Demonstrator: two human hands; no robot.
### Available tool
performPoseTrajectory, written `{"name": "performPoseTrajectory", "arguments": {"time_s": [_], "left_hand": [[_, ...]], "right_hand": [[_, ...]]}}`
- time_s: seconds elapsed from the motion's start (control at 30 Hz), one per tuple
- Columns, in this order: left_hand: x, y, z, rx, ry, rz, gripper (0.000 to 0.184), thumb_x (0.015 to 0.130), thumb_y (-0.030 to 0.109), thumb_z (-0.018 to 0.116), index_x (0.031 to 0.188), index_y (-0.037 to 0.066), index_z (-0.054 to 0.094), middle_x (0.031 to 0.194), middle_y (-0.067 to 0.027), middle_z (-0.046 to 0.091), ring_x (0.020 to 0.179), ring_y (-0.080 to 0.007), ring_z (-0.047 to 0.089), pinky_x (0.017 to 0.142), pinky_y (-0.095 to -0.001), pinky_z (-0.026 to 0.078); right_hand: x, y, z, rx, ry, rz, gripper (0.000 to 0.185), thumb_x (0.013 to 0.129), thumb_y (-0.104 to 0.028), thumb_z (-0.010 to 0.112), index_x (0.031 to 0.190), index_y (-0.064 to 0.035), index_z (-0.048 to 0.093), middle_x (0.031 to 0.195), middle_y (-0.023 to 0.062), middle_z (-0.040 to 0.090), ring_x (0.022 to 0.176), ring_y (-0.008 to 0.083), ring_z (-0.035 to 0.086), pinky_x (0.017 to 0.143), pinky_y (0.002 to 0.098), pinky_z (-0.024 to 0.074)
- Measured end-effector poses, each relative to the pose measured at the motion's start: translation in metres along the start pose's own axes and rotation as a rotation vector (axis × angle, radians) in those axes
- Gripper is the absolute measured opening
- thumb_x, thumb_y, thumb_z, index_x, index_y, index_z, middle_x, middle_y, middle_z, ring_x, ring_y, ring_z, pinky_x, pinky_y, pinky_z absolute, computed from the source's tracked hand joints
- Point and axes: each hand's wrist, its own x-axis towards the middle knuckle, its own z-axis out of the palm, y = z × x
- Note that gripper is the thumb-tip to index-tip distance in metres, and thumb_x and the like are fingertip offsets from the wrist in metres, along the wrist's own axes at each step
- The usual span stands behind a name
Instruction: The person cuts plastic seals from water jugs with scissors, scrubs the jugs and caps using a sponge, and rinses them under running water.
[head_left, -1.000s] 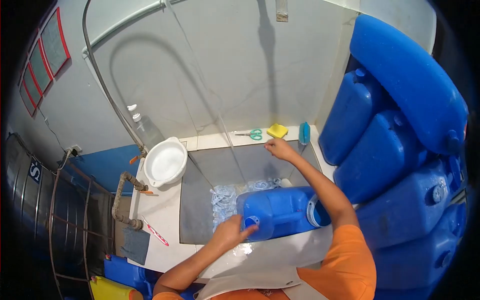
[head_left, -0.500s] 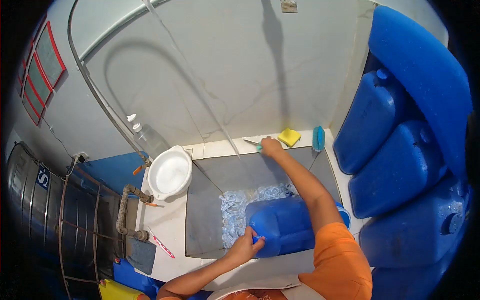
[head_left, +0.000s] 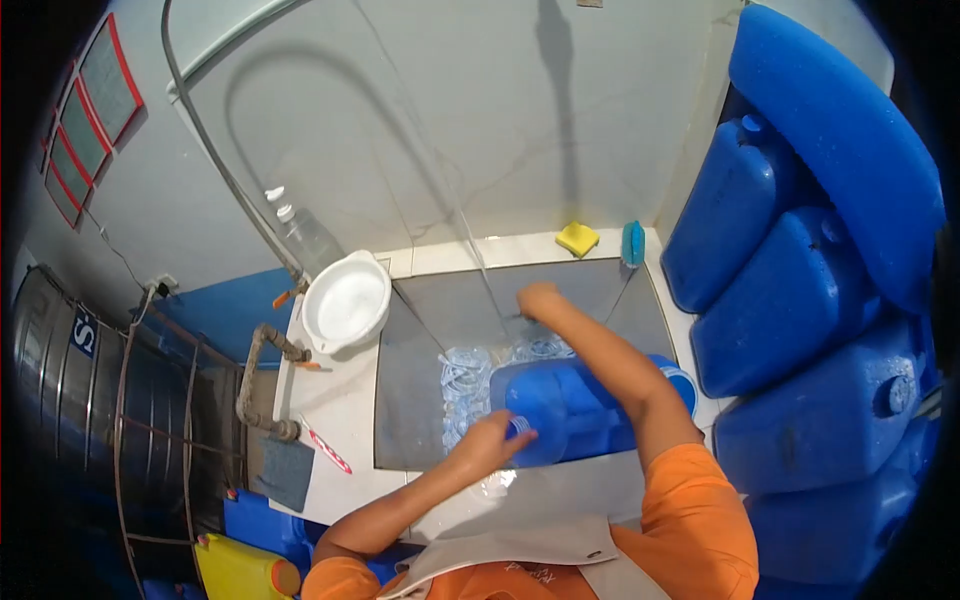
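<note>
A blue jug lies on its side in the grey sink, its spout toward the left. My left hand is closed around the blue spout. Above the sink, behind the jug, my right hand is closed on a small knife, mostly hidden and blurred by motion. Beneath and behind the jug, clear bluish ring-like pieces lie in the water. A thin stream of water falls into the sink close to my right hand.
A white basin with suds and a pump bottle stand at left. A yellow sponge and blue brush sit on the back ledge. A red-and-white toothbrush lies left. Blue jugs crowd the right side.
My right hand has lifted the knife from the back ledge and brought it over the sink. My left hand stays at the spout. The view has shifted slightly.
</note>
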Motion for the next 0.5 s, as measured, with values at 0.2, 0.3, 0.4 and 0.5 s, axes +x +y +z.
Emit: {"name": "performPoseTrajectory", "arguments": {"time_s": [0.2, 0.3, 0.4, 0.5], "left_hand": [[-0.010, -0.021, -0.035, -0.639, 0.207, -0.279, 0.038, 0.084, 0.034, 0.063, 0.098, -0.001, 0.053, 0.072, -0.0022, 0.057, 0.065, -0.0079, 0.053, 0.060, -0.0218, 0.044], [-0.004, -0.063, -0.030, -0.784, 0.376, -0.196, 0.031, 0.085, 0.028, 0.063, 0.100, 0.003, 0.052, 0.079, -0.0001, 0.055, 0.071, -0.0066, 0.051, 0.065, -0.0204, 0.042], [-0.019, -0.043, -0.046, -0.972, 0.356, -0.139, 0.025, 0.085, 0.019, 0.062, 0.101, 0.004, 0.050, 0.089, -0.0003, 0.056, 0.083, -0.0069, 0.051, 0.077, -0.0214, 0.042], [-0.023, -0.041, -0.045, -0.866, 0.528, -0.111, 0.022, 0.082, 0.012, 0.065, 0.099, 0.004, 0.053, 0.082, 0.0020, 0.056, 0.075, -0.0048, 0.050, 0.067, -0.0192, 0.040]], "right_hand": [[-0.138, 0.002, -0.069, 0.857, 0.047, -0.189, 0.037, 0.082, -0.041, 0.061, 0.073, -0.0047, 0.061, 0.069, 0.0079, 0.063, 0.052, 0.0139, 0.058, 0.044, 0.0269, 0.0453], [-0.209, -0.042, -0.057, 1.378, -0.121, -0.281, 0.041, 0.085, -0.048, 0.056, 0.074, -0.0082, 0.056, 0.061, 0.0011, 0.057, 0.043, 0.0063, 0.049, 0.037, 0.0201, 0.0379], [-0.245, -0.071, -0.016, 1.737, -0.407, -0.362, 0.045, 0.085, -0.052, 0.053, 0.076, -0.0078, 0.056, 0.062, 0.0036, 0.057, 0.041, 0.0050, 0.046, 0.035, 0.0169, 0.0333], [-0.264, -0.094, 0.006, 1.900, -0.527, -0.291, 0.047, 0.086, -0.052, 0.052, 0.078, -0.0058, 0.055, 0.062, 0.0066, 0.057, 0.040, 0.0052, 0.043, 0.035, 0.0168, 0.0315]]}}
